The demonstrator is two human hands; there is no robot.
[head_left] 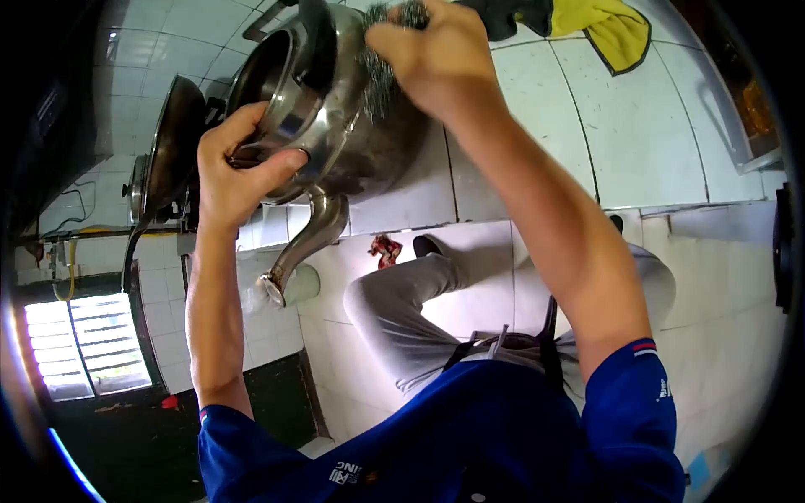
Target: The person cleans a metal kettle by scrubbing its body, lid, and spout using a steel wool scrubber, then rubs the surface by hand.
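A kitchen; tiled counter [579, 138], metal kettle [369, 151] and dark pan [174, 138] show it.

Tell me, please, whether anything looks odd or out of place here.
A small red object lies on the floor near a foot, where it might be stepped on; it is too unclear to identify. The kettle is tilted spout-down, but the left hand holds it.
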